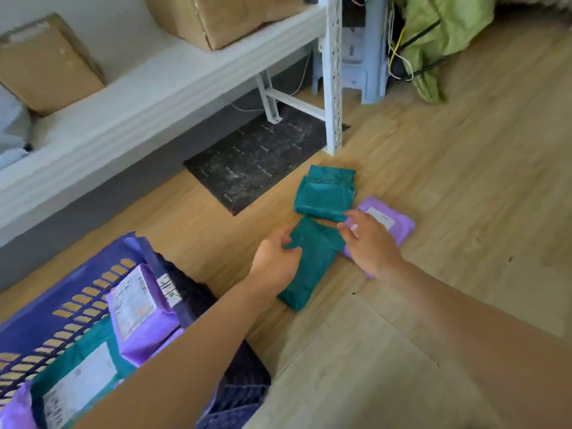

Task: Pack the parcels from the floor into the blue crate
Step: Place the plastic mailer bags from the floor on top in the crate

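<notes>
Three parcels lie on the wooden floor: a near teal parcel (312, 261), a far teal parcel (325, 193) and a purple parcel (390, 221) with a white label. My left hand (275, 261) rests on the near teal parcel's left edge with fingers spread. My right hand (368, 243) hovers open over the gap between that parcel and the purple one, covering part of the purple one. The blue crate (77, 292) stands at the lower left and holds purple and teal labelled parcels.
A white metal shelf rack (332, 75) carrying cardboard boxes (46, 63) runs along the left. A dark mat (257, 156) lies under it. A pale plastic stool (365, 57) and green fabric (442, 35) with cables sit at the far right. Bare floor spreads to the right.
</notes>
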Demonstrator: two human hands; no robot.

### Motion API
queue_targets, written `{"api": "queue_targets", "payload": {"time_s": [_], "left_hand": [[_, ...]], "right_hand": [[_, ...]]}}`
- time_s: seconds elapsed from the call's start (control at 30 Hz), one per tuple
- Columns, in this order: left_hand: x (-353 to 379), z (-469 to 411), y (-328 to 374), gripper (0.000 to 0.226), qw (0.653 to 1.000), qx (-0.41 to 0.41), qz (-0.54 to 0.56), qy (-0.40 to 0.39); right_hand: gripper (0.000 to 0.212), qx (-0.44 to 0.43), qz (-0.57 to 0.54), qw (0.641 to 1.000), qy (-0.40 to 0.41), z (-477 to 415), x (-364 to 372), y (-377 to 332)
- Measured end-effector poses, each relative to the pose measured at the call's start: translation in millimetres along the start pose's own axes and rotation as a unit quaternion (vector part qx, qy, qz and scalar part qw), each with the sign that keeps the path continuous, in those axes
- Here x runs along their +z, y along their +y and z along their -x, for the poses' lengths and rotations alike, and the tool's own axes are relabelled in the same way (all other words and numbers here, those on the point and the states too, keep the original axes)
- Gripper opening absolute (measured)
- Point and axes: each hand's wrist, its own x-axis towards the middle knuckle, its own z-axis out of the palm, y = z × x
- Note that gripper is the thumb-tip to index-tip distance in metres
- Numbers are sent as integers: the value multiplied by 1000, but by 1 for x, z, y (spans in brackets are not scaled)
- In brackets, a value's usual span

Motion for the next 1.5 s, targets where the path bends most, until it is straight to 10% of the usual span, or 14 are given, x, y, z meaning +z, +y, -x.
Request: {"api": "queue_targets", "payload": {"time_s": [0.37,0.57,0.9,1.1,1.33,1.5], "left_hand": [[148,-73,-47,49,986,-57,-63,-146],[186,-95,-63,17,946,-234,202,-98],[225,-113,-65,16,906,-308,275,-96],[219,-110,-60,4,912,-294,259,-125],[200,-90,-47,6,935,-252,206,-140],[170,-65,-21,27,964,-175,159,-125]], "right_hand": [[50,221,-155,961,60,-41,17,126],[54,300,-226,926,36,-50,41,160],[69,345,-363,862,78,-66,67,175],[14,392,-411,822,39,-65,58,164],[12,382,-377,842,47,-54,27,151],[23,280,-241,926,75,-44,-23,128]]}}
